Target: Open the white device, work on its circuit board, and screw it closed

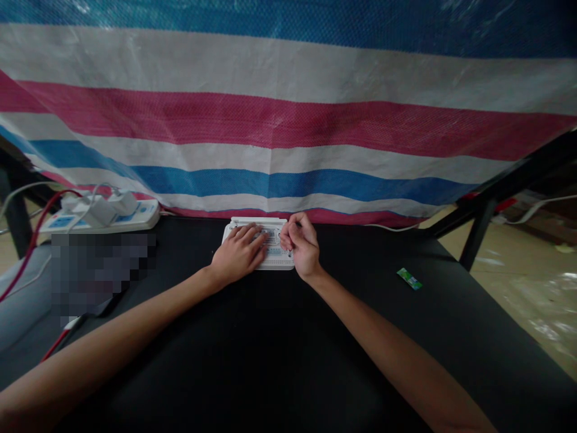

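Head view, one entry per item. Board (270,264): white, small, flat on the black table (279,361) at frame centre, just below the striped tarp (288,126); rows of tiny holes show between your hands, though detail is too fine to read. Left hand (238,252): palm down, fingers (252,236) spread only a little and laid flat across the board's left half, pressing it to the table; it grips nothing. Right hand (303,243): curled at the board's right edge, thumb and forefinger pinched nearly closed over the top rows; whether a small part sits in that pinch you cannot tell from here, it is too small to see. Risks, as a judgement: if your left palm lifts, the light board may skid on the smooth table under the right hand's push; a pinch driven at a slant could bend a thin leg or land in the wrong row, since your own fingers hide the holes. Other stock: power strip (108,218) with white plugs at left of frame, red cable (33,240) trailing off it, green packet (409,279) lying right of centre, well apart from both hands.
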Available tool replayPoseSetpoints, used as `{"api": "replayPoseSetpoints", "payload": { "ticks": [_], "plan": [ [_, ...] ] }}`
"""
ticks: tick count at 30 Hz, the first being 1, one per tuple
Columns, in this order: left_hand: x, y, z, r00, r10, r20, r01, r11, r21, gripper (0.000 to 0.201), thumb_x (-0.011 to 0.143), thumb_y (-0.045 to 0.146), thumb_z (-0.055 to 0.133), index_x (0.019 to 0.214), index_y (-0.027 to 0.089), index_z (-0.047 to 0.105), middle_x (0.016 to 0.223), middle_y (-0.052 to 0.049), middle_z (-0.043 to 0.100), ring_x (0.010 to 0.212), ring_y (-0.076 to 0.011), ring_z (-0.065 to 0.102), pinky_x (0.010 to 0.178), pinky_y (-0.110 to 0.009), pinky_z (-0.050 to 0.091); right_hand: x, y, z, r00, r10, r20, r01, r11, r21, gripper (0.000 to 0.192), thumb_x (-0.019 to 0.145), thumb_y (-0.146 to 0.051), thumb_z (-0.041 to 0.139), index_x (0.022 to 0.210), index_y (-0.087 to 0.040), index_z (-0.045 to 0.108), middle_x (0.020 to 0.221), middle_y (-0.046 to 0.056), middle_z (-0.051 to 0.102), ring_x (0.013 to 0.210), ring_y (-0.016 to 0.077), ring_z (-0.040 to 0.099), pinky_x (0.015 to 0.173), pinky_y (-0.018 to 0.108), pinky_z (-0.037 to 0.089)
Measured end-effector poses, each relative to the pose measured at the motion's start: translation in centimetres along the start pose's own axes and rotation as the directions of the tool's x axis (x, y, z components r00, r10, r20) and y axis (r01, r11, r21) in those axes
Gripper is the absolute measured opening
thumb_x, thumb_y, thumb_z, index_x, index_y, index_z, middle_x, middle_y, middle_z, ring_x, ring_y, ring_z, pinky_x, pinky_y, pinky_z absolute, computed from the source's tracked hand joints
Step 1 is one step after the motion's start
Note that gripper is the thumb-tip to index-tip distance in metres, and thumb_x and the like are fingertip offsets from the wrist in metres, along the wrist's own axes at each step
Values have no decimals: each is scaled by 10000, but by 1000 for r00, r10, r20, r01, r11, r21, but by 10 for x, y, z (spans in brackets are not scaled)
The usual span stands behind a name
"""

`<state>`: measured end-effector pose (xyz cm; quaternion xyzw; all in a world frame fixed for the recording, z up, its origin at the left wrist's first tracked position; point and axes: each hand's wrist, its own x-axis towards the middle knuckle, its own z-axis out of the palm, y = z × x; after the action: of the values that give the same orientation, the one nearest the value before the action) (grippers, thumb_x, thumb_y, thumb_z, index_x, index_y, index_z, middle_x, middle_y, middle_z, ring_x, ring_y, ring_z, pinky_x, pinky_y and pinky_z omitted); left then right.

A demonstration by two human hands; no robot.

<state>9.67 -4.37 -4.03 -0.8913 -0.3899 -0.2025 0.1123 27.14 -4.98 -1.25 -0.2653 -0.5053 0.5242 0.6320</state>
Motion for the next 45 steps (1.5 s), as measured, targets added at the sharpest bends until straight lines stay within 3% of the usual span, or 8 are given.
{"api": "replayPoseSetpoints", "payload": {
  "ticks": [7, 10, 17, 27, 38, 45],
  "plan": [
    [0, 0, 0, 1000, 2, 6, -3, 1000, 24, 405, 1013, 364, 392, 1278, 149, 610, 1339, -163, 597, 1249, -314, 544, 1033, -490, 438, -1, 2, -4, 999, -46, 16, 47, 997, -56, 396, 888, -559, 586, 730, -197, 549, 549, -50, 413, 468, 88, 358, 478, 251, 268],
    [0, 1, 0, 1000, 0, 12, 0, 1000, 16, 409, 1014, 360, 383, 1283, 149, 606, 1332, -166, 600, 1248, -315, 545, 1030, -493, 439, -2, 1, -3, 999, -28, 27, 30, 997, -70, 411, 886, -590, 560, 767, -198, 579, 530, -60, 364, 458, 92, 311, 466, 250, 244],
    [0, 0, 0, 1000, -5, -7, 5, 1000, -13, 397, 1011, 353, 387, 1271, 157, 614, 1331, -167, 601, 1252, -313, 545, 1031, -502, 438, -2, 1, 0, 999, -27, 18, 28, 999, -23, 364, 863, -578, 595, 851, -248, 442, 541, -94, 365, 437, 85, 268, 435, 220, 219],
    [0, 0, 1, 1000, 4, 1, -4, 999, 32, 408, 1012, 357, 386, 1270, 141, 617, 1329, -167, 605, 1240, -322, 553, 1030, -496, 443, 1, 0, -4, 1000, -16, 7, 16, 1000, 1, 346, 862, -539, 623, 837, -224, 483, 549, -67, 508, 424, 81, 396, 434, 214, 302],
    [0, 0, 0, 1000, 13, 10, -14, 999, 47, 410, 1014, 359, 383, 1280, 144, 609, 1333, -163, 601, 1234, -324, 553, 1021, -494, 448, 2, -2, -4, 999, -40, 26, 40, 999, -7, 367, 897, -546, 576, 781, -199, 554, 549, -50, 492, 426, 79, 404, 454, 237, 310],
    [0, 0, -1, 1000, 10, 20, -11, 999, 46, 413, 1020, 362, 364, 1279, 149, 604, 1328, -158, 601, 1236, -314, 550, 1024, -484, 449, 1, 1, -3, 1000, -6, 22, 6, 1000, -8, 417, 893, -599, 541, 750, -208, 535, 524, -65, 393, 418, 74, 304, 421, 229, 238]
  ]
}}
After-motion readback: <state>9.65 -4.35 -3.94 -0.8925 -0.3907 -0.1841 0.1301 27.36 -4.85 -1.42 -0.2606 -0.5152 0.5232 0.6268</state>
